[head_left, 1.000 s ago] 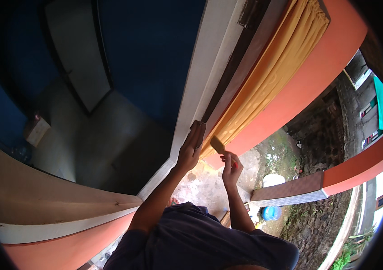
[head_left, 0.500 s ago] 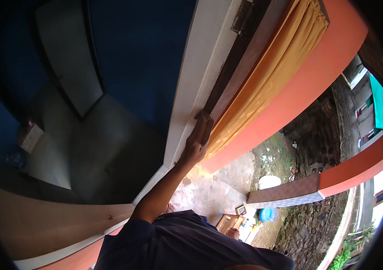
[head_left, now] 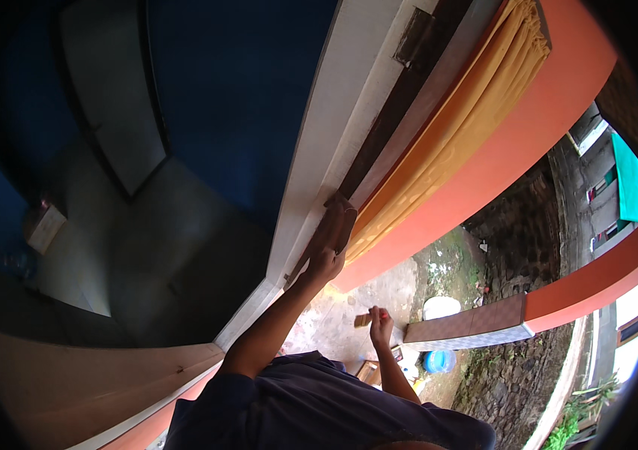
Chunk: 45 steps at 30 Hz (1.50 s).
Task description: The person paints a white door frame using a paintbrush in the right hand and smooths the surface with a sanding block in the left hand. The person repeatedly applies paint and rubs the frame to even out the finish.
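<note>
My left hand (head_left: pixel 332 240) rests with extended fingers along the dark recessed strip (head_left: pixel 379 127) of the white door frame (head_left: pixel 311 112), below a dark rectangular cut-out (head_left: pixel 413 37). Lower, over the patio, my right hand (head_left: pixel 380 324) grips a small paintbrush (head_left: pixel 362 320) with a reddish handle and pale head, held away from the frame. A yellow curtain (head_left: pixel 469 112) hangs just right of the frame.
A dim blue room (head_left: pixel 214 112) with a pale door lies left. An orange wall (head_left: pixel 567 45), low tiled ledge (head_left: pixel 469 322), blue bucket (head_left: pixel 437 361), white tub (head_left: pixel 441 306) and stone wall (head_left: pixel 507 382) are right and below.
My right hand dropped low from beside the curtain, then rose partway with the brush. My left hand shifted slightly along the frame and stays on it.
</note>
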{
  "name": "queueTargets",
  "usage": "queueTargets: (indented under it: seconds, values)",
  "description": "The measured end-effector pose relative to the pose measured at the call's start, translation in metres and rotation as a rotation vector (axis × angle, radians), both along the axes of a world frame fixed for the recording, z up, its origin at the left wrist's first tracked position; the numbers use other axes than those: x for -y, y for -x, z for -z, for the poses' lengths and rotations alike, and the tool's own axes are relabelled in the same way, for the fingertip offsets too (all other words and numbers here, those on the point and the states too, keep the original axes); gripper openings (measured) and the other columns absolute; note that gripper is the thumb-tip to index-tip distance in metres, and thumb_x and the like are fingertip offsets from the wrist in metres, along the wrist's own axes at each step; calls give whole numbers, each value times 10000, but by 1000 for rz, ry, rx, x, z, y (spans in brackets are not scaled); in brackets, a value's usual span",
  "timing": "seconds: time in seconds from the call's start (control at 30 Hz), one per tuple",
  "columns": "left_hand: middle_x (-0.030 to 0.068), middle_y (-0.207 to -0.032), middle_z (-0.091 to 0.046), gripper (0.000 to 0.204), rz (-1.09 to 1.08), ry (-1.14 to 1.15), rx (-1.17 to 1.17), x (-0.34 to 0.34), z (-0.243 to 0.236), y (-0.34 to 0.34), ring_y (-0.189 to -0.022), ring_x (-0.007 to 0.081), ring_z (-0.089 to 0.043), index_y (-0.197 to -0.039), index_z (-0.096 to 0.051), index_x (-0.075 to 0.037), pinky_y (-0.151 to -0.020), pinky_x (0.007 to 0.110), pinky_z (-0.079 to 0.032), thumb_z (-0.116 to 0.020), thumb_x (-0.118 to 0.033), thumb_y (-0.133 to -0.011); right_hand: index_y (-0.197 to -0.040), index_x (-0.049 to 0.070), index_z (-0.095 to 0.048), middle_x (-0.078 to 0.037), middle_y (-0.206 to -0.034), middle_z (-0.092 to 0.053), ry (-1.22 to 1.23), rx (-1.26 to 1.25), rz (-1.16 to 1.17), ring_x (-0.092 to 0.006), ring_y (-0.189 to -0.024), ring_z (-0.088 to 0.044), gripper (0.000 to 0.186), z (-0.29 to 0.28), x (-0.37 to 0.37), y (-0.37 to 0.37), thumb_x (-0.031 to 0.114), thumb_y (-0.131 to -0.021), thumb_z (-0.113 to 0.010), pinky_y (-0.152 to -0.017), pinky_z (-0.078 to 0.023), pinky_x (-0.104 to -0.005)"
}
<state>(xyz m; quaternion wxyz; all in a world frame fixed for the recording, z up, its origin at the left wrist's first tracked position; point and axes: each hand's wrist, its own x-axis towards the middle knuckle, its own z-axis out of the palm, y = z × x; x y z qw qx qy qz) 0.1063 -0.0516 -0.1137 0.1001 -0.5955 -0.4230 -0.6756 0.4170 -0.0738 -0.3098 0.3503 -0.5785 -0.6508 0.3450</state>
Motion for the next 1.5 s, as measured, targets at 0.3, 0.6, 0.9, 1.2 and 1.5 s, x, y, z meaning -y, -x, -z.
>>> queueTargets:
  seconds: [0.3, 0.6, 0.9, 1.2, 1.5]
  values:
    - [339, -1572, -365, 741, 162, -77, 38, -11, -136, 20, -1387, 514, -440, -1591, -327, -4, -1076, 483, -492, -545, 98, -890, -926, -40, -704, -159, -803, -725, -112, 134, -206, -241, -739, -688, 340, -35, 4, 60, 261, -1050, -609, -732, -527, -353]
    - [323, -1602, -353, 556, 17, 2, -57, -8, -21, 7, -1493, 459, -355, -1587, -325, 38, -1203, 461, -337, -489, -79, -1069, -900, 29, -774, -230, -870, -747, 299, 715, 262, -402, -877, -725, 472, 110, 118, -130, 475, -943, -626, -796, -545, -499]
    - [335, -1620, -290, 577, 103, -17, 42, -7, -31, 5, -1488, 509, -323, -1588, -301, 49, -1211, 520, -325, -499, -82, -1062, -878, -2, -746, -193, -839, -755, 494, 471, 582, -368, -877, -736, 453, 70, 160, -161, 419, -966, -605, -832, -544, -483]
    - [358, -1611, -298, 592, 128, -165, -22, -24, -159, 18, -1497, 516, -298, -1600, -266, 52, -1222, 522, -296, -470, -66, -1057, -884, 3, -767, -208, -826, -743, 330, 460, 337, -354, -849, -732, 485, 48, 139, -101, 459, -973, -628, -811, -537, -456]
    - [354, -1625, -261, 582, 0, 59, -59, 2, 25, 0, -1492, 531, -296, -1595, -296, 32, -1219, 522, -311, -488, -29, -1049, -858, 6, -781, -161, -775, -751, 374, 390, 388, -301, -773, -740, 463, 81, 152, -141, 435, -970, -651, -760, -550, -429]
